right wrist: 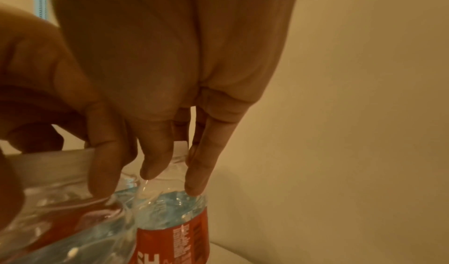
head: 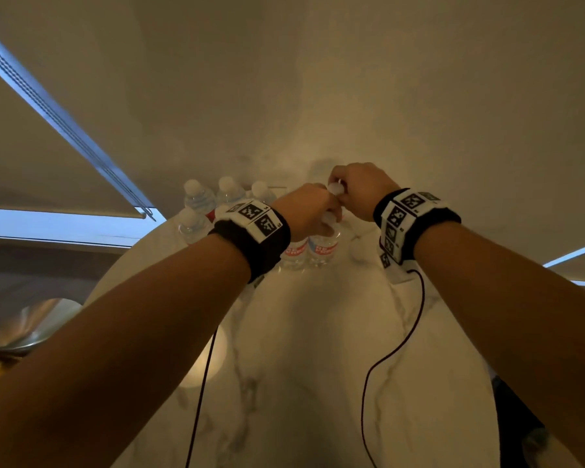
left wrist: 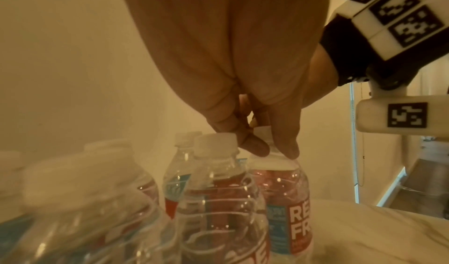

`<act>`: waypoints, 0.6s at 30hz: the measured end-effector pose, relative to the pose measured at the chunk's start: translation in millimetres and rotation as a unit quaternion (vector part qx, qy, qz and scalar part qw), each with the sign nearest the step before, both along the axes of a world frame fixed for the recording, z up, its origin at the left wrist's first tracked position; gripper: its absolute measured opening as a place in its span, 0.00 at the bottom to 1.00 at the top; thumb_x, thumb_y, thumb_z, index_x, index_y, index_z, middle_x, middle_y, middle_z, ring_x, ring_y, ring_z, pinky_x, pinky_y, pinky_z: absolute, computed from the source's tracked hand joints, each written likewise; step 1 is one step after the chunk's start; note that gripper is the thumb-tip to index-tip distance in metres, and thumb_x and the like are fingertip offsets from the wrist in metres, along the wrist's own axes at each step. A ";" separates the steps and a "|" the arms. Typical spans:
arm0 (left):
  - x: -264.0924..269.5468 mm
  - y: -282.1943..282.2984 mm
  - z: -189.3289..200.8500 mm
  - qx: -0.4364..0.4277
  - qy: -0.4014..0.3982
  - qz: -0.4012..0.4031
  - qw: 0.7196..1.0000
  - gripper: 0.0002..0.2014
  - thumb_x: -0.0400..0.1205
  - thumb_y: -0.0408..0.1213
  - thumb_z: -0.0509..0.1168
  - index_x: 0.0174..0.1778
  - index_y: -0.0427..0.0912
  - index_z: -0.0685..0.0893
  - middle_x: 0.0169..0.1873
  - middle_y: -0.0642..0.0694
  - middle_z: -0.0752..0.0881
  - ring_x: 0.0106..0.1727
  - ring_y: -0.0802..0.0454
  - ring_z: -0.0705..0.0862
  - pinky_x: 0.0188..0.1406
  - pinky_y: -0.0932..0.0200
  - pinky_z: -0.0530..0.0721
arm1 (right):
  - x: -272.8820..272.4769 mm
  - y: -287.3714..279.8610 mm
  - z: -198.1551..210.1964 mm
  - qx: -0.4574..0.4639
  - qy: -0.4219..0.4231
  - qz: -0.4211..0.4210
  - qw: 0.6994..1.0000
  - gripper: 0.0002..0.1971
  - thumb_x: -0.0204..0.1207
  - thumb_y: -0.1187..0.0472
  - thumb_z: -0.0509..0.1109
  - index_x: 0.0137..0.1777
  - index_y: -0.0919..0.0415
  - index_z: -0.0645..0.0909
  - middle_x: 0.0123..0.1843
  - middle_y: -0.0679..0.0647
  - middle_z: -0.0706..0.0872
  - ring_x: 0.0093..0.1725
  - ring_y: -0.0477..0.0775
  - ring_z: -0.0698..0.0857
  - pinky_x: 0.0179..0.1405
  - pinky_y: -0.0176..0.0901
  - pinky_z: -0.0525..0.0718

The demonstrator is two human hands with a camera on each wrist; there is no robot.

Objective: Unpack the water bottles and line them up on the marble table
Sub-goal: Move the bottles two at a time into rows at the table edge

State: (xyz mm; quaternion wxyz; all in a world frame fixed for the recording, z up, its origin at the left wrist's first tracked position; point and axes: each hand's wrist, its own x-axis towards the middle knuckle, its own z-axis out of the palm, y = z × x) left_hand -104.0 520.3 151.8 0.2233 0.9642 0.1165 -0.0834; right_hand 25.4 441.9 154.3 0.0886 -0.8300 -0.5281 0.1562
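Observation:
Several clear water bottles with white caps and red-and-blue labels stand close together at the far end of the marble table [head: 311, 366]. My left hand [head: 328, 216] [left wrist: 279, 153] pinches the neck of the near water bottle [head: 325, 246] [left wrist: 279, 201] just under its cap. Right behind it, my right hand [head: 338, 190] [right wrist: 170, 176] curls its fingers round the neck of the far water bottle [right wrist: 170, 220]; most of this one is hidden in the head view. Both held bottles are upright. More bottles [head: 198, 197] [left wrist: 213, 191] stand to the left.
The round table's edge curves away on the left [head: 122, 265] and ends just past the bottles. A wall rises behind them. Two thin dark cables [head: 385, 359] trail from my wrists across the marble. A shiny metal object [head: 31, 329] sits below the table at lower left.

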 end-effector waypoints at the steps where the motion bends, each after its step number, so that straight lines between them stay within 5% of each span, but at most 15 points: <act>1: -1.5 1.0 -0.5 -0.004 -0.002 -0.005 1.000 0.14 0.76 0.36 0.74 0.58 0.41 0.88 0.58 0.39 0.86 0.57 0.40 0.84 0.52 0.54 0.79 | -1.5 3.2 0.3 0.001 0.001 0.007 1.000 0.12 0.77 0.63 0.67 0.60 0.59 0.82 0.55 0.63 0.88 0.53 0.65 0.84 0.47 0.48 0.78; 11: -19.4 -13.4 -10.4 -0.007 -0.073 0.062 0.995 0.23 0.76 0.34 0.75 0.68 0.38 0.83 0.60 0.36 0.85 0.58 0.39 0.85 0.53 0.59 0.78 | -6.9 9.3 2.8 -0.006 0.027 0.008 1.000 0.14 0.74 0.62 0.71 0.59 0.58 0.83 0.53 0.60 0.88 0.47 0.57 0.82 0.45 0.46 0.78; 14: -38.7 -25.0 -6.6 -0.002 -0.124 0.095 0.988 0.24 0.79 0.38 0.73 0.72 0.43 0.79 0.63 0.41 0.83 0.60 0.45 0.82 0.61 0.56 0.80 | -8.1 4.8 0.7 0.021 0.062 -0.014 0.998 0.13 0.75 0.56 0.73 0.59 0.58 0.83 0.50 0.59 0.88 0.48 0.58 0.85 0.44 0.45 0.78; 18: -95.9 -50.9 -3.6 -0.022 -0.215 0.147 0.965 0.19 0.83 0.42 0.68 0.69 0.44 0.80 0.63 0.47 0.82 0.58 0.54 0.82 0.60 0.67 0.79 | -9.3 -8.6 -8.5 0.044 0.132 -0.066 0.988 0.21 0.72 0.51 0.77 0.63 0.54 0.80 0.47 0.55 0.88 0.45 0.57 0.87 0.47 0.50 0.85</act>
